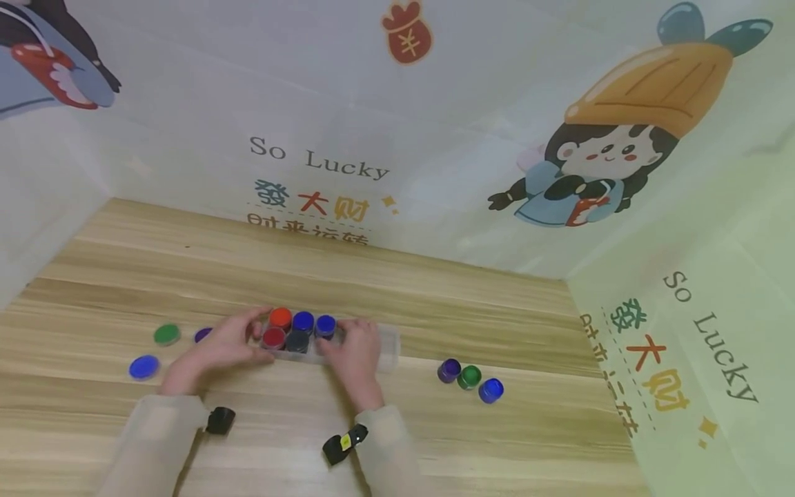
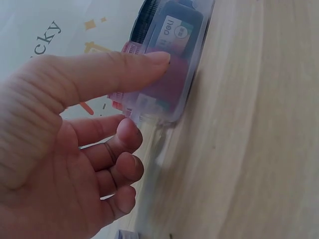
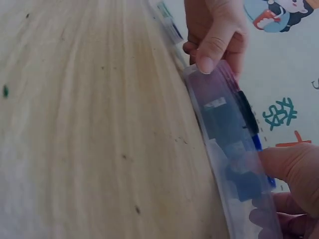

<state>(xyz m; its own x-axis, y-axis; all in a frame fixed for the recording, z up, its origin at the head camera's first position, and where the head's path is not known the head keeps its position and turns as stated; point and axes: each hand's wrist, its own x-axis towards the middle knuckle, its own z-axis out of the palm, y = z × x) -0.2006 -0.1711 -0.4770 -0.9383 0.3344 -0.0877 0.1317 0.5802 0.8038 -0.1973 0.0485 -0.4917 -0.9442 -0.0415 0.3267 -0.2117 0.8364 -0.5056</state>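
A clear plastic box (image 1: 389, 348) on the table holds several small paint jars with coloured lids. At its left end are an orange-red jar (image 1: 280, 318), a red jar (image 1: 273, 337) and a black jar (image 1: 297, 341), with a blue jar (image 1: 303, 322) behind the black one. My left hand (image 1: 232, 339) grips that end, its thumb flat on the front wall in the left wrist view. Inside the box, my right hand (image 1: 357, 348) pinches another blue paint jar (image 1: 326, 326) at the right of the row. Its other fingers show through the clear wall (image 3: 234, 209).
Right of the box stand a purple jar (image 1: 449, 371), a green jar (image 1: 470, 377) and a blue jar (image 1: 491, 391). To the left lie round green (image 1: 166, 335) and blue (image 1: 144, 367) pieces, plus a purple one (image 1: 203, 335) partly behind my left hand. Printed sheets (image 1: 435, 172) wall the table.
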